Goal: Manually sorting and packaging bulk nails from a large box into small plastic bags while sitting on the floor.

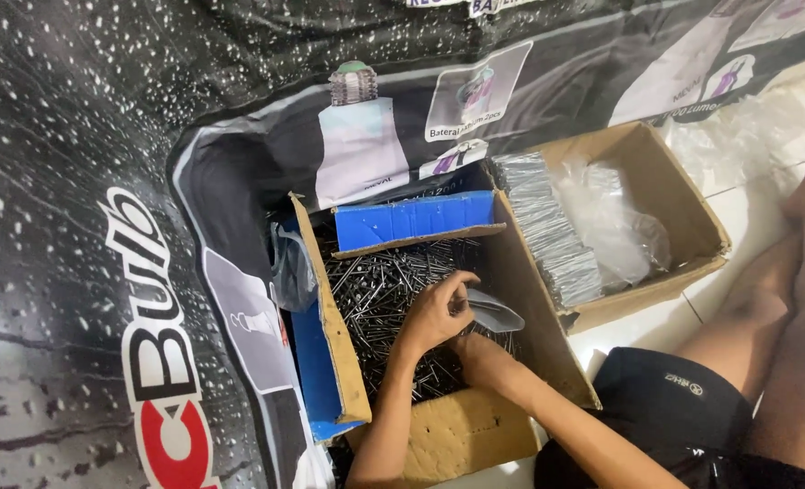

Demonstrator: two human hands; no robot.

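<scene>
**Both hands down among loose nails in an open carton**

A person sits on the floor, bare legs (783, 308) folded at the right of the view and dark shorts (665, 407) at the lower right. Both forearms reach into an open cardboard box (538, 317) whose outer faces are blue, its flaps folded outward. The box is filled with a tangled heap of dark loose nails (375, 290).

The left hand (434, 312) lies palm-down on the heap, its fingers (461, 281) curled and pressed together around the upper edge of a small grey plastic bag (493, 312), which lies on the nails against the box's right wall. The right hand (479, 358) sits just below and beside the left, touching the nails under the bag; its fingers are hidden behind the left hand and the bag, so whether they are spread or closed cannot be told.

Just to the right stands a second cardboard box (683, 208), also open. Inside it, along its left side, lies a tight row of silvery stacked nail strips (547, 226), with crumpled clear plastic wrap (615, 226) beside them.

Both boxes rest on a large black printed banner (76, 181) spread over the floor, showing pictures of light bulbs and large lettering. White floor tiles (747, 181) show at the right edge.
</scene>
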